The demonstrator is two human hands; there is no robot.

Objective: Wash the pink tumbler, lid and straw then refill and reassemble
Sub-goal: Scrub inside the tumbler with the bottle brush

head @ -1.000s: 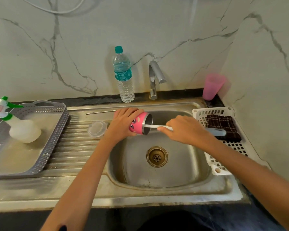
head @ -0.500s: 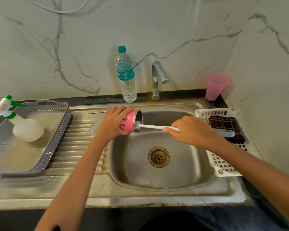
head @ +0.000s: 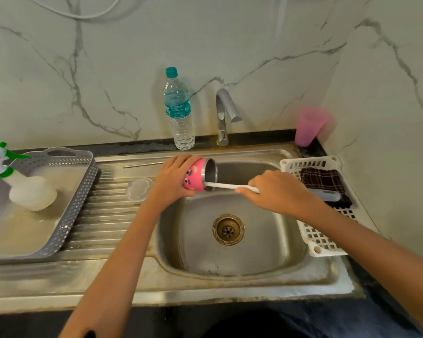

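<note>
Scrubbing inside the pink tumbler (head: 195,177): left hand (head: 174,180) grips it, right hand (head: 276,191) holds the brush (head: 226,186); lid (head: 139,189), straw (head: 143,164), refill still left.

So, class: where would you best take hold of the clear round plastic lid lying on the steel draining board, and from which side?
Probably its rim, from above. The clear round plastic lid lies flat on the ribbed steel draining board, so a pinch across opposite edges suits it. The left hand sits close on its right, so approach from the left.
</note>
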